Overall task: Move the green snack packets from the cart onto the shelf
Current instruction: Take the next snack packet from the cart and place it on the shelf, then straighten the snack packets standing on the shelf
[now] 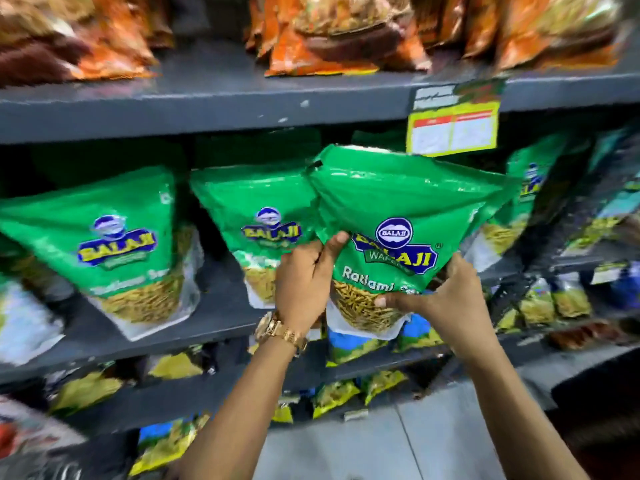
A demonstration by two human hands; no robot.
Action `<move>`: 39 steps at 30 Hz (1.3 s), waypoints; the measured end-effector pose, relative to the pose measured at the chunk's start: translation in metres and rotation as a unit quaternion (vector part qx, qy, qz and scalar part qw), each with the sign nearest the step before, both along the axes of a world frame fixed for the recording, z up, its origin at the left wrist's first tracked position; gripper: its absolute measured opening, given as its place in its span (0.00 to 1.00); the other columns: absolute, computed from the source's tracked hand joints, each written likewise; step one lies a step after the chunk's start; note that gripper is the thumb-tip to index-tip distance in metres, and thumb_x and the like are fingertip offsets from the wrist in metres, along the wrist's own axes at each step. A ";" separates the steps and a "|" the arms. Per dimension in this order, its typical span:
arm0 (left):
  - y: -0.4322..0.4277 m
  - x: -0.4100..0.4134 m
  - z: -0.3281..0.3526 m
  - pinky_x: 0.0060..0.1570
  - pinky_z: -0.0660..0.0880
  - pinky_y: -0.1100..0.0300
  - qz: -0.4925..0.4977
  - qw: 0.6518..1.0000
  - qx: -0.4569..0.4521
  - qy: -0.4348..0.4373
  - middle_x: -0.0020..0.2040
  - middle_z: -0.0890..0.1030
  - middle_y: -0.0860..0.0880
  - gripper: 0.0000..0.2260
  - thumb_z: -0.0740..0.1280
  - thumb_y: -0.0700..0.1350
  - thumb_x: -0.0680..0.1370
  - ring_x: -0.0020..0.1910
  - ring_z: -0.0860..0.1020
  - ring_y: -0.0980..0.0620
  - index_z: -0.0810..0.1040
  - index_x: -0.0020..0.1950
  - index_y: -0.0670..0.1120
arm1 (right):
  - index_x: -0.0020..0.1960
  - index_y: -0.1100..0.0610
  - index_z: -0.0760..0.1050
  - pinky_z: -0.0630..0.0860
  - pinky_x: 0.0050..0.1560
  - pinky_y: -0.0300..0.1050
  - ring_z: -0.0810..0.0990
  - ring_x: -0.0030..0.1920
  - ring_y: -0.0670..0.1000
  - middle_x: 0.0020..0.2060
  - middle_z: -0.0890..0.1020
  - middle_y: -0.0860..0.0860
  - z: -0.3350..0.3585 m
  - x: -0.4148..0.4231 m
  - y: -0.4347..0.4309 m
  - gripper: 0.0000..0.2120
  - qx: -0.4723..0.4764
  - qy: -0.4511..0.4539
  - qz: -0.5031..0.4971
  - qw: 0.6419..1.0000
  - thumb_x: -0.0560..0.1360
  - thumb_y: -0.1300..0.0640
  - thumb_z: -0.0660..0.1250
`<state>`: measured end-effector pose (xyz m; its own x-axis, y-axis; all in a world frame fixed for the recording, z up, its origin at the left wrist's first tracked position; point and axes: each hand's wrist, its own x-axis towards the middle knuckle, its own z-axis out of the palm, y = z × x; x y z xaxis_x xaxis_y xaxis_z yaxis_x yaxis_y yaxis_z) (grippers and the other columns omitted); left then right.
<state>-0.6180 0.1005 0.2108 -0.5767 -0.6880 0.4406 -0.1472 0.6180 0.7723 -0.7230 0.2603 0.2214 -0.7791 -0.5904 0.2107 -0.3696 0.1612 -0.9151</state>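
Both hands grip one upright packet [398,216]: left hand [304,275] pinching its left edge, right hand [446,292] its base, just before the shelf [221,306] gap.

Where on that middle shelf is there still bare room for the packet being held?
Bare grey shelf shows between the far-left green packet and the middle green packet. The held packet, gripped by the left hand and right hand, covers the space further right. Beyond it another packet crowds in.
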 end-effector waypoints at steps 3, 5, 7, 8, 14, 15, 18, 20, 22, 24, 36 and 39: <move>0.001 -0.050 -0.007 0.29 0.55 0.55 -0.007 0.999 0.033 -0.007 0.22 0.58 0.52 0.33 0.46 0.79 0.65 0.23 0.59 0.53 0.56 0.26 0.48 | 0.55 0.57 0.78 0.84 0.50 0.47 0.86 0.49 0.45 0.47 0.87 0.47 -0.013 -0.050 0.000 0.34 -0.009 -0.006 -0.004 1.000 0.51 0.62 0.85; -0.002 -0.075 -0.014 0.30 0.56 0.55 -0.016 0.998 0.067 0.000 0.23 0.58 0.52 0.34 0.47 0.81 0.63 0.23 0.59 0.53 0.56 0.26 0.48 | 0.53 0.53 0.78 0.83 0.50 0.45 0.86 0.48 0.44 0.48 0.87 0.49 -0.021 -0.077 -0.007 0.33 -0.017 -0.001 0.001 1.000 0.51 0.61 0.85; -0.005 -0.098 -0.016 0.31 0.58 0.52 -0.020 0.996 0.089 -0.011 0.23 0.62 0.49 0.36 0.49 0.81 0.63 0.24 0.62 0.49 0.58 0.25 0.46 | 0.52 0.49 0.76 0.80 0.47 0.31 0.83 0.43 0.35 0.48 0.85 0.50 -0.027 -0.099 -0.013 0.34 -0.014 0.021 -0.003 1.000 0.50 0.60 0.85; -0.006 -0.108 -0.018 0.31 0.60 0.51 -0.026 0.994 0.101 -0.019 0.23 0.64 0.46 0.35 0.51 0.79 0.65 0.25 0.65 0.45 0.60 0.26 0.45 | 0.53 0.51 0.76 0.77 0.45 0.26 0.81 0.40 0.33 0.48 0.85 0.50 -0.030 -0.111 -0.015 0.34 -0.006 0.031 -0.004 1.000 0.50 0.60 0.85; -0.017 -0.136 -0.046 0.36 0.67 0.47 -0.024 0.983 0.182 -0.002 0.29 0.74 0.38 0.31 0.55 0.67 0.77 0.30 0.69 0.54 0.68 0.31 0.39 | 0.53 0.50 0.78 0.81 0.57 0.55 0.83 0.54 0.47 0.51 0.86 0.50 -0.052 -0.158 -0.030 0.31 0.035 0.007 0.058 0.998 0.53 0.58 0.85; -0.015 -0.137 -0.046 0.35 0.64 0.50 -0.021 0.981 0.192 0.006 0.27 0.71 0.43 0.26 0.56 0.61 0.80 0.28 0.68 0.58 0.66 0.30 0.42 | 0.54 0.51 0.78 0.80 0.58 0.57 0.83 0.56 0.50 0.52 0.86 0.52 -0.055 -0.163 -0.031 0.32 0.039 0.004 0.070 0.997 0.53 0.56 0.85; -0.003 -0.135 -0.043 0.40 0.66 0.57 -0.020 0.977 0.211 0.036 0.36 0.77 0.42 0.18 0.57 0.54 0.82 0.35 0.77 0.57 0.75 0.42 0.42 | 0.59 0.58 0.76 0.80 0.59 0.58 0.82 0.59 0.52 0.56 0.84 0.53 -0.058 -0.165 -0.031 0.40 0.043 -0.008 0.077 0.996 0.52 0.45 0.83; 0.009 -0.131 -0.047 0.53 0.73 0.59 -0.017 0.976 0.206 0.064 0.57 0.81 0.46 0.20 0.58 0.57 0.80 0.56 0.79 0.54 0.72 0.64 0.44 | 0.62 0.58 0.73 0.78 0.62 0.56 0.81 0.61 0.52 0.58 0.83 0.52 -0.057 -0.160 -0.026 0.42 0.043 -0.010 0.074 0.996 0.53 0.44 0.82; 0.027 -0.126 -0.057 0.67 0.69 0.57 0.005 0.978 0.188 0.087 0.71 0.73 0.47 0.30 0.59 0.60 0.77 0.69 0.72 0.54 0.59 0.75 0.48 | 0.66 0.55 0.71 0.77 0.64 0.46 0.78 0.64 0.49 0.60 0.81 0.49 -0.059 -0.159 -0.017 0.42 0.036 -0.009 0.069 0.997 0.55 0.49 0.81; 0.047 -0.119 -0.064 0.75 0.59 0.54 0.034 0.989 0.112 0.093 0.77 0.61 0.49 0.36 0.59 0.63 0.76 0.76 0.60 0.55 0.50 0.78 0.51 | 0.69 0.55 0.70 0.76 0.62 0.34 0.77 0.63 0.44 0.62 0.79 0.46 -0.060 -0.159 -0.004 0.41 0.019 0.013 0.042 0.999 0.59 0.54 0.81; 0.139 -0.186 -0.083 0.77 0.50 0.60 -0.192 0.979 -0.064 0.022 0.79 0.54 0.52 0.31 0.56 0.62 0.79 0.79 0.54 0.52 0.49 0.78 0.55 | 0.59 0.56 0.73 0.76 0.55 0.43 0.80 0.52 0.48 0.52 0.78 0.54 -0.077 -0.228 0.063 0.19 -0.135 0.058 -0.222 0.964 0.76 0.44 0.66; 0.157 -0.228 -0.090 0.76 0.49 0.64 -0.141 0.984 0.109 0.012 0.78 0.50 0.62 0.33 0.54 0.70 0.75 0.78 0.49 0.63 0.48 0.76 0.59 | 0.73 0.57 0.62 0.64 0.72 0.39 0.68 0.70 0.50 0.67 0.66 0.47 -0.100 -0.244 0.066 0.33 -0.075 0.043 -0.168 0.982 0.77 0.36 0.57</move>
<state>-0.8461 0.2575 0.1207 -0.7501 -0.5813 0.3154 0.0258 0.4508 0.8922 -0.9671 0.3260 0.1217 -0.9004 -0.2606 0.3484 -0.3948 0.1528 -0.9060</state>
